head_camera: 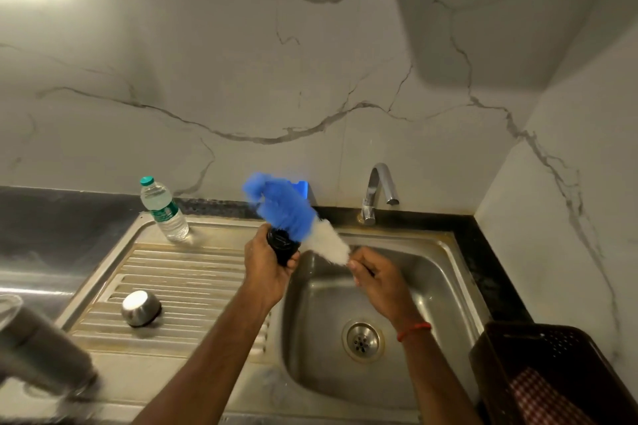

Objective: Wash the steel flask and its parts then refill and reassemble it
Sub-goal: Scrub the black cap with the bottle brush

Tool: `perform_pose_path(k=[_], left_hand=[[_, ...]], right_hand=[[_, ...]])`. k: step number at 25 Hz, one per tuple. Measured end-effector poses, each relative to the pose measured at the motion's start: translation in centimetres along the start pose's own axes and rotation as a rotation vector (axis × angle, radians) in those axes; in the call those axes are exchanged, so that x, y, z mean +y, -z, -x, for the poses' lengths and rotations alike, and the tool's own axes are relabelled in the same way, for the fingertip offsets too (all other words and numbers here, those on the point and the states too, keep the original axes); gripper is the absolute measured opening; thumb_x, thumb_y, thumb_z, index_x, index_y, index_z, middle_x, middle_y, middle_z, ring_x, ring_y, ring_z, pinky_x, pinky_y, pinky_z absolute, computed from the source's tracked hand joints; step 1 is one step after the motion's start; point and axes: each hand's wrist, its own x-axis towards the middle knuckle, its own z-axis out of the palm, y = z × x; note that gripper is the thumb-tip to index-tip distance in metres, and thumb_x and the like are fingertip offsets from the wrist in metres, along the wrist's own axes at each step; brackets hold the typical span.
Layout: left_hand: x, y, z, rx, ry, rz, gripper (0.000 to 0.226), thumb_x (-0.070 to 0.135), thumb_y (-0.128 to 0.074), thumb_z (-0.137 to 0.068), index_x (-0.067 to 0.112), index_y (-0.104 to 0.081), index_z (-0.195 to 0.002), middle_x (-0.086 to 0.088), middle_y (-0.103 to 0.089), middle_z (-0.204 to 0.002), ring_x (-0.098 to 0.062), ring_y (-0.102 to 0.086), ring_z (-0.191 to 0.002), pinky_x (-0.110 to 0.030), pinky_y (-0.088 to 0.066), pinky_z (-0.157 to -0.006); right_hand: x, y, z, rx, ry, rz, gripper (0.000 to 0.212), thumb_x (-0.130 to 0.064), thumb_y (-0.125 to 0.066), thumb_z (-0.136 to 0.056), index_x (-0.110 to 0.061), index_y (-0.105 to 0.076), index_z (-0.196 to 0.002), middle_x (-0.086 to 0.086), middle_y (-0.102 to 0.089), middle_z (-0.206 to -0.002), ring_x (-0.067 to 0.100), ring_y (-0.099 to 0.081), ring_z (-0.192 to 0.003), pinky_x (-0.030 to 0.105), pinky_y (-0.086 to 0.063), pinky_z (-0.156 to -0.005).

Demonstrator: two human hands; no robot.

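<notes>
At your far left, the steel flask body stands blurred on the bench edge, smooth and cylindrical, with its domed steel cup inverted on the ribbed drainboard and a clear plastic water bottle behind. Your left hand has its grip clenched around the black stopper, a dark ridged plastic piece, held at the near-left rim of the sink. Keep it turned mouth-up toward the bristles and rotate it slowly, so the brush reaches the threads (grime likely hides there). Your right hand is grasping the thin handle of the bottle brush, whose soft blue and white bristles sweep over the stopper; short, firm strokes should serve better than long ones. The curved chrome tap looks dry just now.
</notes>
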Motion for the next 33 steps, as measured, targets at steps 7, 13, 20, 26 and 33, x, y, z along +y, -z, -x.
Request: perform_pose_path(k=[7, 13, 20, 26, 33], left_hand=[[-0.1, -0.4, 0.7, 0.016, 0.008, -0.051, 0.029, 0.029, -0.046, -0.101, 0.005, -0.063, -0.108, -0.015, -0.061, -0.081, -0.018, -0.051, -0.048, -0.02, -0.041, -0.035], [0.5, 0.5, 0.7, 0.025, -0.006, -0.102, 0.03, 0.031, -0.05, -0.103, 0.005, -0.064, -0.104, -0.014, -0.065, -0.075, -0.017, -0.052, -0.048, -0.022, -0.042, -0.037], [0.5, 0.2, 0.6, 0.078, -0.062, -0.062, 0.047, 0.048, -0.05, -0.104, 0.004, -0.062, -0.115, -0.016, -0.064, -0.079, -0.02, -0.055, -0.051, -0.026, -0.048, -0.041], [1.1, 1.2, 0.9, -0.029, -0.035, 0.061, 0.068, 0.064, -0.058, -0.078, 0.009, -0.066, -0.117, -0.014, -0.067, -0.102, -0.021, -0.069, -0.076, -0.029, -0.061, -0.063], [0.5, 1.2, 0.7, -0.071, 0.022, 0.016, 0.074, 0.071, -0.055, -0.079, 0.007, -0.064, -0.115, -0.01, -0.068, -0.081, -0.015, -0.06, -0.054, -0.021, -0.052, -0.042]], right_hand=[[-0.7, 0.0, -0.3, 0.075, 0.06, 0.156, 0.012, -0.019, -0.057, -0.099, -0.02, -0.063, -0.089, -0.007, -0.063, -0.077, 0.009, -0.062, -0.073, 0.021, -0.051, -0.059], [2.2, 1.7, 1.8, 0.072, 0.053, 0.146, 0.021, -0.026, -0.053, -0.099, -0.032, -0.056, -0.079, -0.008, -0.058, -0.07, 0.01, -0.057, -0.064, 0.018, -0.046, -0.057], [-0.1, -0.5, -0.2, 0.179, 0.026, 0.109, 0.017, -0.018, -0.06, -0.098, -0.026, -0.063, -0.084, -0.007, -0.063, -0.069, 0.009, -0.062, -0.067, 0.017, -0.049, -0.058], [0.4, -0.7, 0.6, 0.281, -0.078, 0.071, 0.014, -0.02, -0.068, -0.093, -0.033, -0.065, -0.089, -0.01, -0.067, -0.074, 0.005, -0.064, -0.067, 0.021, -0.05, -0.054], [-0.1, -0.4, -0.7, 0.225, 0.179, 0.22, 0.021, -0.035, -0.053, -0.097, -0.021, -0.067, -0.103, -0.01, -0.061, -0.091, -0.001, -0.058, -0.086, 0.013, -0.048, -0.073]])
